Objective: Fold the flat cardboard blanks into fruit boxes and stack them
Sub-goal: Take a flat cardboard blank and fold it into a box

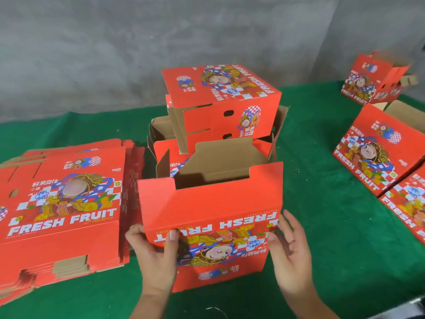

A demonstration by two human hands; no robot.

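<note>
A half-folded red fruit box (211, 203) stands open in front of me on the green table, its printed panel facing me upside down. My left hand (154, 252) grips its left edge, thumb pressed on the print. My right hand (289, 247) touches the right edge with fingers spread and nearly straight. Behind it sit folded boxes (220, 104), one red box resting on top of open ones. A pile of flat red blanks (62, 199) lies at my left.
More red boxes lie at the right: one leaning (377, 153), another below it (409, 212), and one at the far right back (372, 81). The green cloth table (322, 226) ends at a grey wall. A table edge shows at the bottom right.
</note>
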